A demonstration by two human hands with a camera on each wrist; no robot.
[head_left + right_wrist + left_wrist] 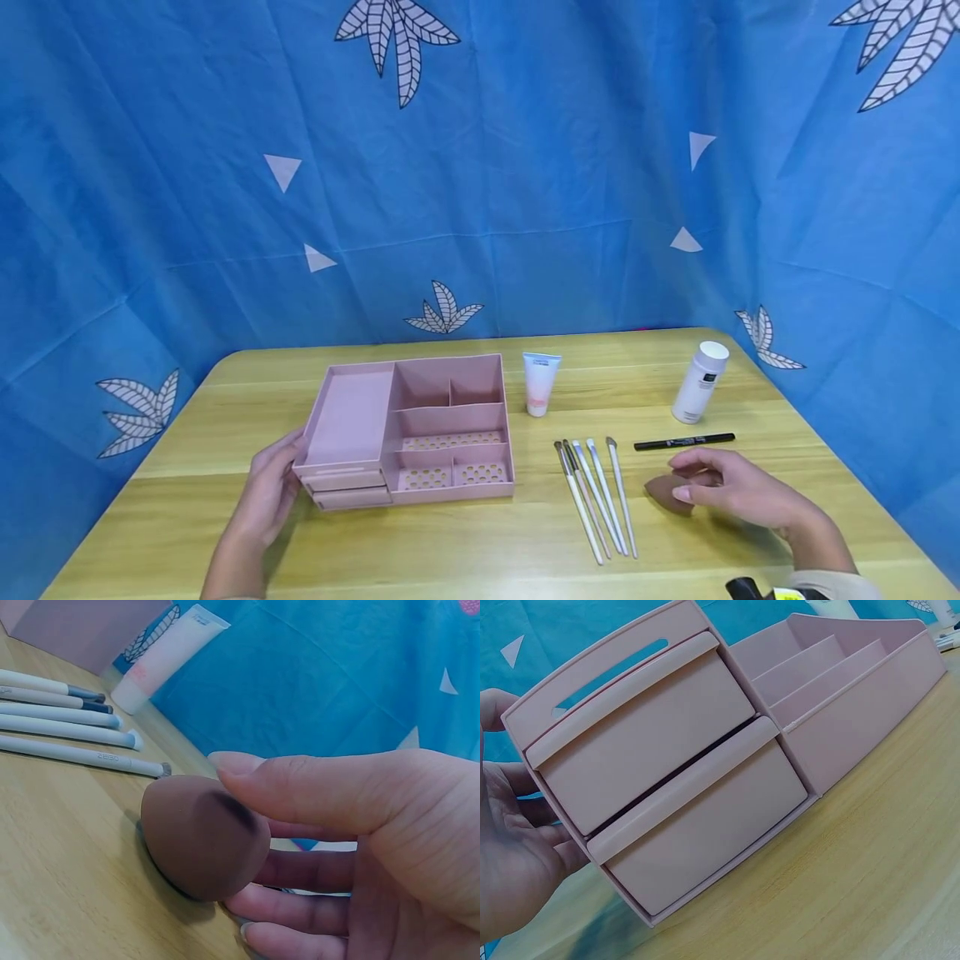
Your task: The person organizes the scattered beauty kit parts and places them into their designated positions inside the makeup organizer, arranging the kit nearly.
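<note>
A pink desk organizer (356,412) stands on the table at left, its two closed drawers (660,735) facing me in the left wrist view. My left hand (268,483) rests against its left side, fingers touching the wall, some fingertips hidden. At right, my right hand (731,492) curls round a brown makeup sponge (199,836) lying on the wood. The thumb (300,787) crosses the sponge's upper edge, while the other fingers reach behind and beneath it. Several makeup brushes (600,496) lie side by side left of the sponge.
A white-and-pink squeeze tube (540,383) stands right of the organizer. Toward the back right is a white bottle (700,382), with a black pen (684,442) lying in front of it. Blue patterned cloth (480,167) hangs behind the wooden table (420,550).
</note>
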